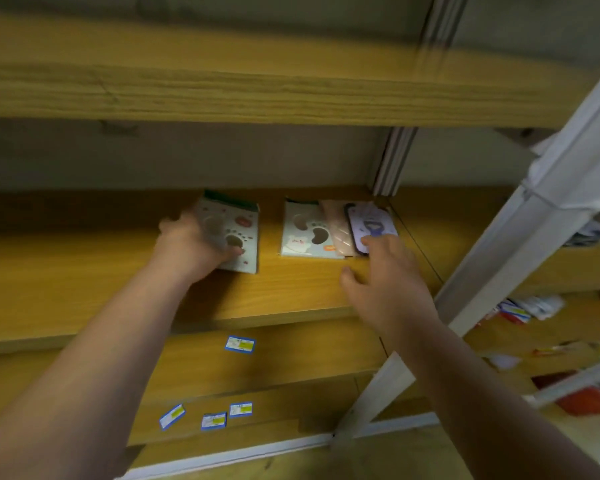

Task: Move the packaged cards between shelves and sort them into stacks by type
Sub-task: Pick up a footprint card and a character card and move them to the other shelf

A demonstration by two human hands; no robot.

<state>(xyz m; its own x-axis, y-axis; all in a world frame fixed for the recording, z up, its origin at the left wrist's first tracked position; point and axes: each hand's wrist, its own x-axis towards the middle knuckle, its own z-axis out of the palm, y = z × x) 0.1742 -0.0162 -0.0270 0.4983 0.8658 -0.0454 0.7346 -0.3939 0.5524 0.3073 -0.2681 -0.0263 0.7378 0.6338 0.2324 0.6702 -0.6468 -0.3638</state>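
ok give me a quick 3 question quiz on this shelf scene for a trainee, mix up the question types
1. True or false: the left hand holds a paw-print card pack at the wooden shelf.
2. Multiple choice: the right hand's fingertips touch which item? A) the bear pack B) the purple card pack C) a blue price label
3. Short answer: what lies between the bear pack and the purple card pack?

Key
1. True
2. B
3. A beige pack, overlapping the bear pack and partly under the purple one.
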